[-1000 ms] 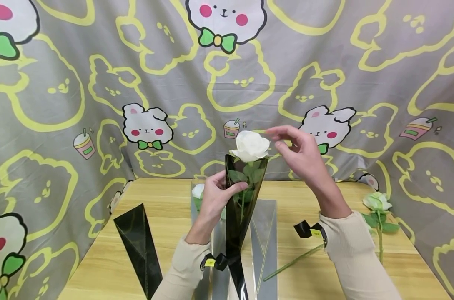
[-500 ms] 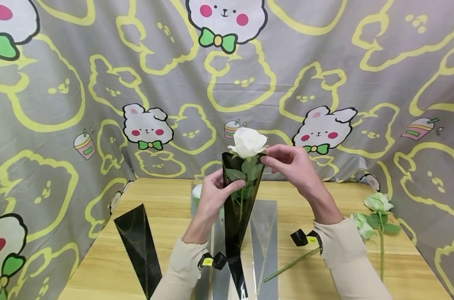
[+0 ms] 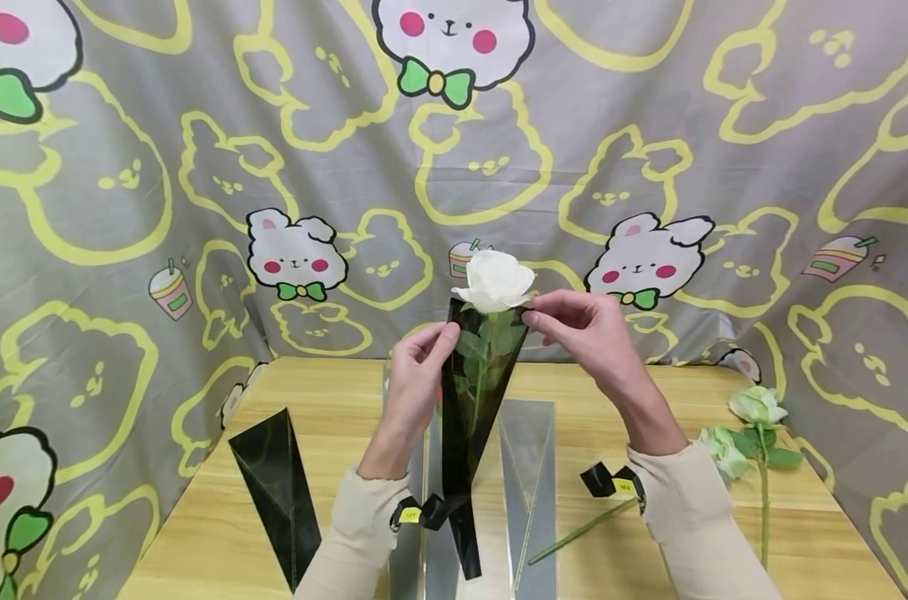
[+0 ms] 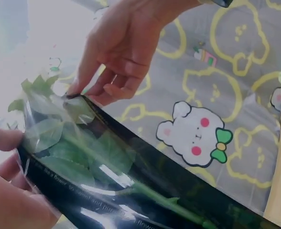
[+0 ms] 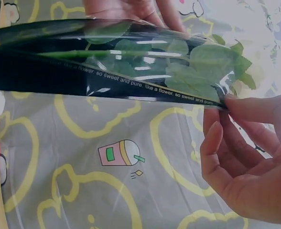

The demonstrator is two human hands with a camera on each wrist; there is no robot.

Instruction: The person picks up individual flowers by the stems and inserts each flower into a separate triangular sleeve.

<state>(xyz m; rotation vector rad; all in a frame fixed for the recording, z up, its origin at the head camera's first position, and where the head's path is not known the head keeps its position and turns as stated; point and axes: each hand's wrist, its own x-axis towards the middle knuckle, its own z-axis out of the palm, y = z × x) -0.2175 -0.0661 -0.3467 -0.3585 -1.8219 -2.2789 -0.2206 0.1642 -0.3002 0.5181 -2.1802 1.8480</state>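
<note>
A white rose [image 3: 494,279] stands upright in a black, partly see-through flower sleeve [image 3: 459,454], its bloom above the top edge and its leaves showing through the film. My left hand [image 3: 412,371] pinches the sleeve's upper left edge between thumb and fingers. On the opposite side, the upper right corner is pinched by my right hand [image 3: 584,333], just below the bloom. Printed lettering runs along the sleeve's edge in the right wrist view, where green leaves [image 5: 243,62] poke out of the mouth. The sleeve narrows downward to a tip above the table.
Another black sleeve [image 3: 277,492] lies flat on the wooden table [image 3: 348,383] at left. Grey clear sleeves [image 3: 532,467] lie in the middle. A green stem [image 3: 581,531] and pale green roses [image 3: 757,405] lie at right. A patterned curtain [image 3: 484,133] hangs behind.
My right hand has come down from beside the bloom to pinch the sleeve's right corner. My left hand has shifted up from the sleeve's middle to its upper left edge.
</note>
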